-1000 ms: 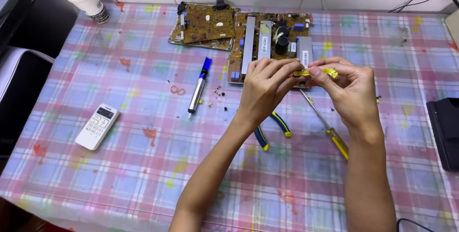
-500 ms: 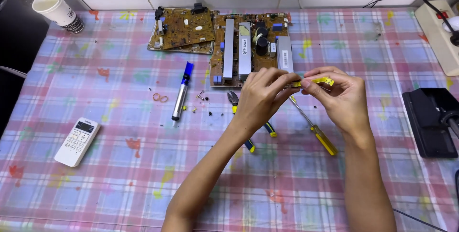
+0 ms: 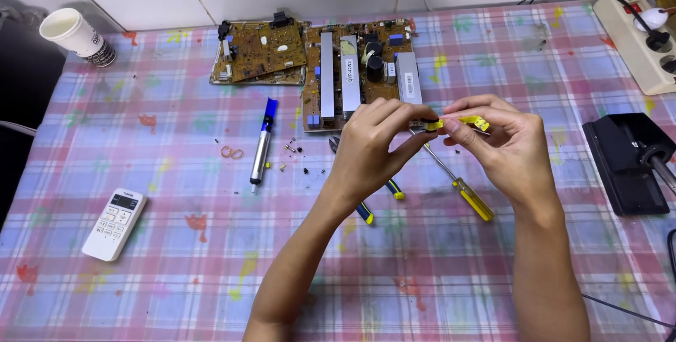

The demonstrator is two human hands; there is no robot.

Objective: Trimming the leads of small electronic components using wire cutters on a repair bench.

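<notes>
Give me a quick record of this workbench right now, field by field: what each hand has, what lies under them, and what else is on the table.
left hand: pinches one end of a small yellow part
right hand: pinches the other end of the same part
under the hands: yellow-handled screwdriver; pliers with blue and yellow handles, partly hidden
behind the hands: large circuit board, smaller circuit board beside it
left of the hands: blue and silver pen-shaped tool, white remote control, paper cup
right edge: black stand, power strip
surface: plaid tablecloth
</notes>
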